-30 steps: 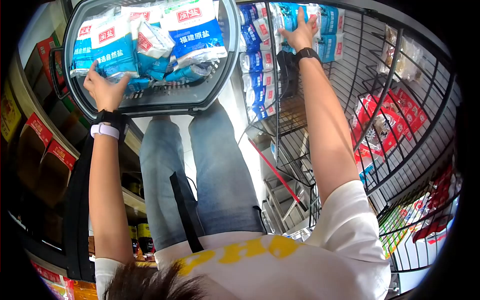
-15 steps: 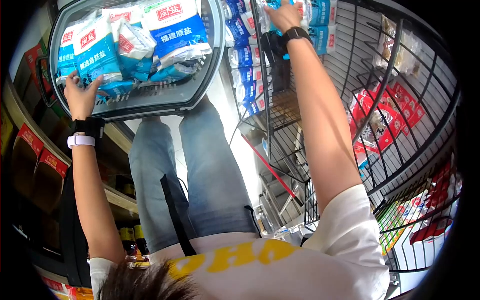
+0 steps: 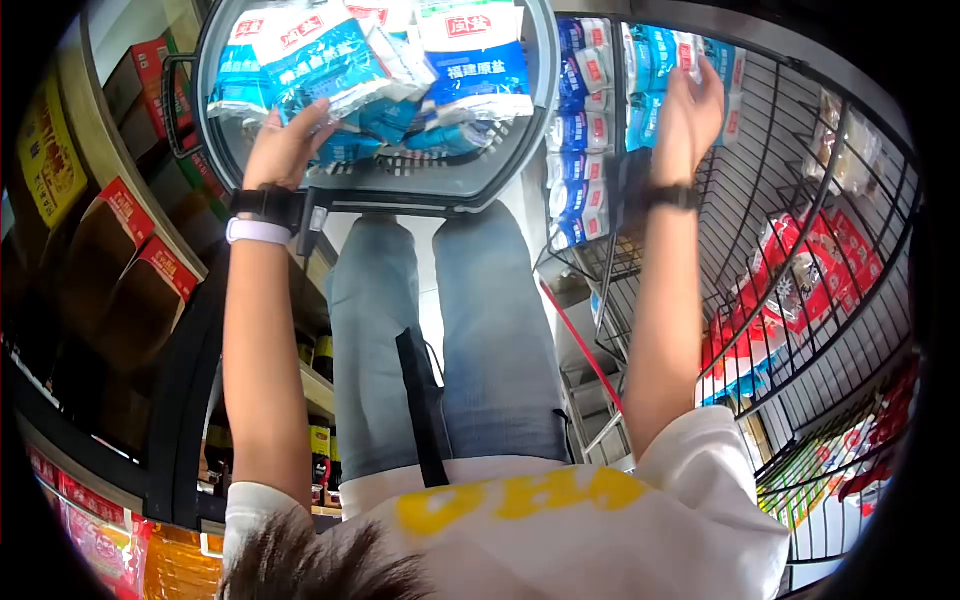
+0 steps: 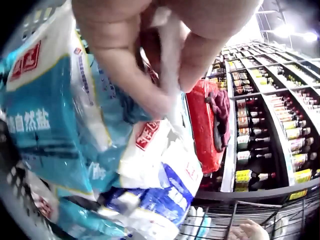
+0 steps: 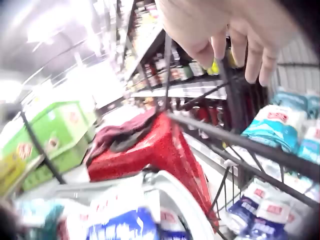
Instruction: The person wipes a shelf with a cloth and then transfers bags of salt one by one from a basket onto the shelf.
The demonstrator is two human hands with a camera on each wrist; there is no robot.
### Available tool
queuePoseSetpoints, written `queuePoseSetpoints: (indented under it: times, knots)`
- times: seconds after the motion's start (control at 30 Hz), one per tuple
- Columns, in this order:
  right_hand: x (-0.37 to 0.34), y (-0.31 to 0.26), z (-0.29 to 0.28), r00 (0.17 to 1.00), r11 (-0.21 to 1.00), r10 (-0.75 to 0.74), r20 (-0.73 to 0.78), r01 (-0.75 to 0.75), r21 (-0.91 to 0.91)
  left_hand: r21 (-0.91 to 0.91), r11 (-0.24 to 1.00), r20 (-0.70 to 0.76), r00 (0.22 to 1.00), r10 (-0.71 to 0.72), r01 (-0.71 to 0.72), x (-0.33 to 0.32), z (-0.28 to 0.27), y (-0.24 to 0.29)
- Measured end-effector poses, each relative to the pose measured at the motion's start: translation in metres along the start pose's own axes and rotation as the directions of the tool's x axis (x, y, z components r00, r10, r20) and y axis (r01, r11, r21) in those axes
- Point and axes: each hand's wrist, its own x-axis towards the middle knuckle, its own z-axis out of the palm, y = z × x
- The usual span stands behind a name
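In the head view my left hand [image 3: 282,150] is at the lower edge of a teal-and-white salt bag [image 3: 335,62] in the grey basket [image 3: 500,165]. The left wrist view shows its thumb and fingers pinching a pale strip of plastic bag edge. More salt bags lie around it, among them a dark blue-and-white salt bag [image 3: 478,70]. My right hand [image 3: 690,115] hangs over the teal salt bags [image 3: 645,115] stacked in the wire rack. Its fingers droop loosely in the right wrist view, holding nothing.
Blue salt bags [image 3: 580,165] are stacked left of the teal ones in the black wire rack [image 3: 765,130]. Red packets [image 3: 815,265] lie farther along it. Shelves with boxes and red price tags [image 3: 125,208] line the left side. Bottles [image 4: 250,142] fill other shelving.
My right hand has drawn back a little from the teal bags, its fingers now loose. The bag at my left hand has turned and tilted within the basket. The head view has shifted.
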Motion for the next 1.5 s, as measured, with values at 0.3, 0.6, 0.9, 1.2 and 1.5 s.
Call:
queuePoseSetpoints:
  times: [0.3,0.6,0.9,1.2,1.5]
  knots:
    - [-0.139,-0.087,0.051,0.346,0.421,0.171,0.923,-0.872,0.249,0.31,0.951,0.386,0.917,-0.101,-0.026,-0.08,0.039,0.015]
    - [-0.107,-0.042,-0.044,0.761,0.484,0.501,0.411,-0.641,0.596,0.672,0.657,0.415,0.909,0.049,-0.342,-0.06,0.067,-0.016]
    - [0.003,0.131,-0.086,0.748,0.557,0.64,0.178,-0.61,0.563,0.905,0.376,-0.053,0.823,0.565,-0.199,0.016,-0.018,-0.034]
    - [0.008,0.181,-0.049,0.568,0.501,0.821,0.057,-0.765,0.405,0.999,0.03,-0.051,0.827,0.56,0.042,0.022,0.002,-0.031]
    - [0.018,0.093,-0.039,0.887,0.629,0.447,0.118,-0.218,-0.747,0.995,0.064,-0.1,0.866,0.491,0.079,0.024,0.009,-0.009]
